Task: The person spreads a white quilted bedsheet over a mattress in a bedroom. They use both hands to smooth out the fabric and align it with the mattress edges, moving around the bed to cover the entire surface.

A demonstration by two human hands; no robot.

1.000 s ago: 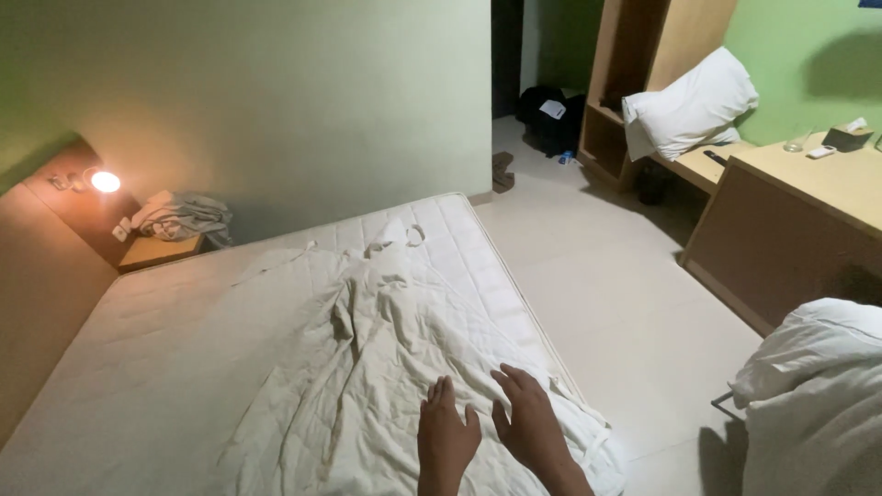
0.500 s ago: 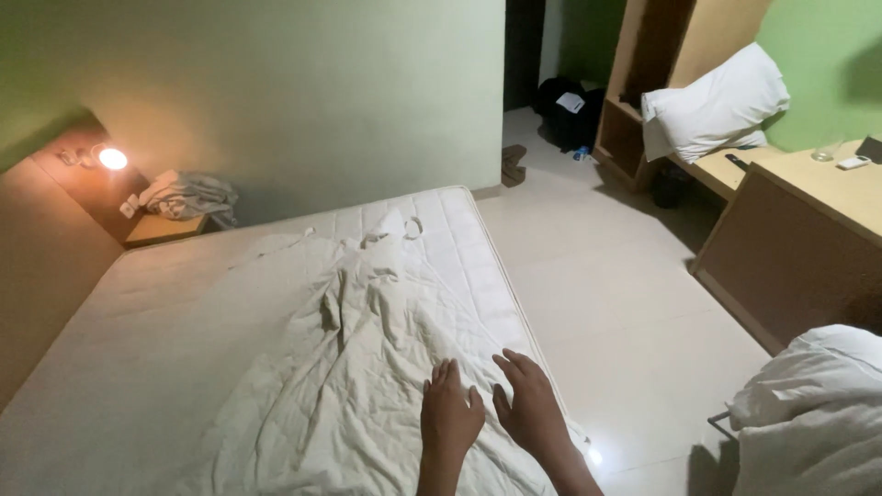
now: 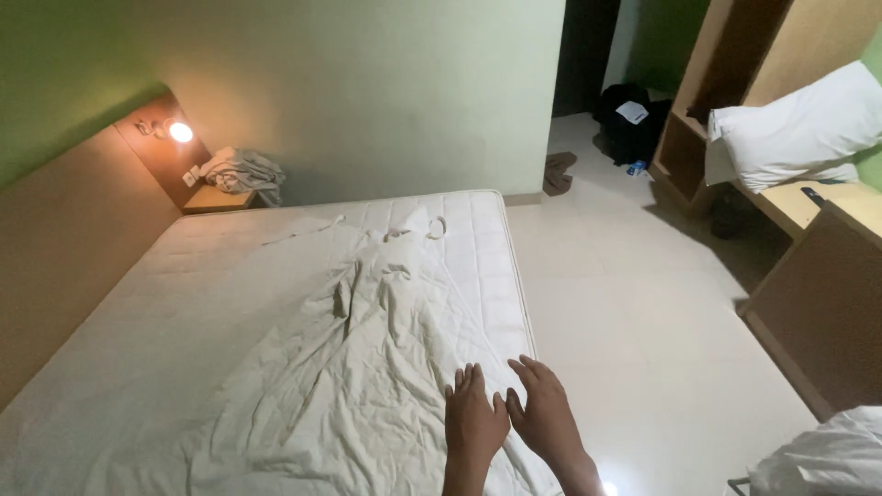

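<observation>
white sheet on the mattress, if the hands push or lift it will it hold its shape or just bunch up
The white sheet is already full of creases and folds, so it is probably floppy and would bunch under the left hand and right hand. It looks thin, so likely light, and may slide on the smooth mattress.

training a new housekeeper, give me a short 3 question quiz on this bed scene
1. True or false: both hands lie open, palms down, on the crumpled white bed sheet.
2. Multiple choice: the sheet covers A) the whole white quilted mattress, B) mainly its near and middle part, C) none of it.
3. Fill in: the plump white pillow rests on the ____ at the right, not on the bed.

Key:
1. True: the left hand and right hand are side by side with fingers spread near the mattress's right edge.
2. B
3. The light wooden shelf unit.
</observation>
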